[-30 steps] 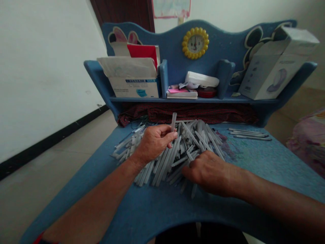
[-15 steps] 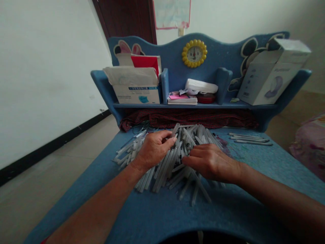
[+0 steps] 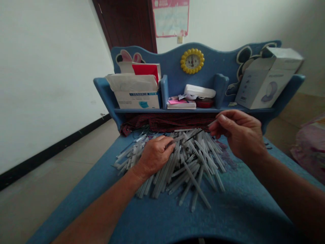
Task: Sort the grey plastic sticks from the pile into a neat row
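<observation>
A heap of translucent pen barrels (image 3: 195, 183) spreads over the blue desk in front of me. At the heap's left side, my left hand (image 3: 157, 152) is closed with its fingertips round a clear pen barrel (image 3: 179, 138) that points to the right. My right hand (image 3: 237, 134), raised over the heap's right side, pinches the pale end of a thin pen refill (image 3: 195, 136). The refill's dark length slants down left to the mouth of the barrel; whether its tip is still inside I cannot tell.
A blue shelf (image 3: 142, 110) runs along the desk's back, bearing a mask box (image 3: 138, 100), stacked papers (image 3: 181, 105), a red round case (image 3: 203, 103) and a white carton (image 3: 266, 83). Checked cloth (image 3: 162, 122) lies beneath it. Several thin sticks (image 3: 267, 147) lie partly behind my right hand.
My right hand has risen from the heap and moved right, with the pen refill now stretching between both hands. My left hand stays near its place. The view has tilted up slightly.
</observation>
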Demonstrator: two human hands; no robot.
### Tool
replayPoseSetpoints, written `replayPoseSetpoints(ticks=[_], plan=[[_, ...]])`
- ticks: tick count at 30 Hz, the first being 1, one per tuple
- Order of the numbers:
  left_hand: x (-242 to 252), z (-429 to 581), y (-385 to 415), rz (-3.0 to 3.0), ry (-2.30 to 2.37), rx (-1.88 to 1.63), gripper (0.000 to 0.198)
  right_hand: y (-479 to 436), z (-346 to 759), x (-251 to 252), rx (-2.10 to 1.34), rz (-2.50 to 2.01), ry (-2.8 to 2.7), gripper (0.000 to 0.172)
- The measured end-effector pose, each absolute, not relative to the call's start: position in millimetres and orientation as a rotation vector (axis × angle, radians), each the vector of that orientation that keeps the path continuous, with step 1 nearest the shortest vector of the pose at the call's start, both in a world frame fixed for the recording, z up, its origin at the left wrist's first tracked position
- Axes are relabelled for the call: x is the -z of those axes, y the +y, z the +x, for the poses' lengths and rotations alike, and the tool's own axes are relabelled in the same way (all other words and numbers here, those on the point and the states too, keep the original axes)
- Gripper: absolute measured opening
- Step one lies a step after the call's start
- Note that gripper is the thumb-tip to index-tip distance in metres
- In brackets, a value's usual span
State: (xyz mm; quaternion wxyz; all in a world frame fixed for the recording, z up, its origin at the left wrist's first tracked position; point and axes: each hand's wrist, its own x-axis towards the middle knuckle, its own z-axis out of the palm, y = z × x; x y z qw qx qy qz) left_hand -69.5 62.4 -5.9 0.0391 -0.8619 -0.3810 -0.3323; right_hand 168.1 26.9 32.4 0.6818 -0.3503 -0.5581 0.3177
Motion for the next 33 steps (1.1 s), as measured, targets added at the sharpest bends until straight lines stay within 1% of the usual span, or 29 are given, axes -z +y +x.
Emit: replayPoseSetpoints(ticks=[7,16,25,33], plan=[[5.6,-68.9,61.9,-2.619,-1.192,0.957,0.014,28.5,181.0,-43.2,-0.750,-0.710,-1.175,0.008],[2.5,-67.7,60.3,-2.647,-1.228,0.863,0.015,29.3,175.9,-39.8,-0.754,-0.723,-1.187,0.007],[-0.1,-67.6,58.9,-2.660,-1.161,0.767,0.019,31.2,176.4,-38.2,-0.747,-0.737,-1.196,0.009],[-2.0,-68.4,58.1,-2.676,-1.169,0.719,0.018,30.4,176.6,-38.3,-0.752,-0.754,-1.202,0.009]])
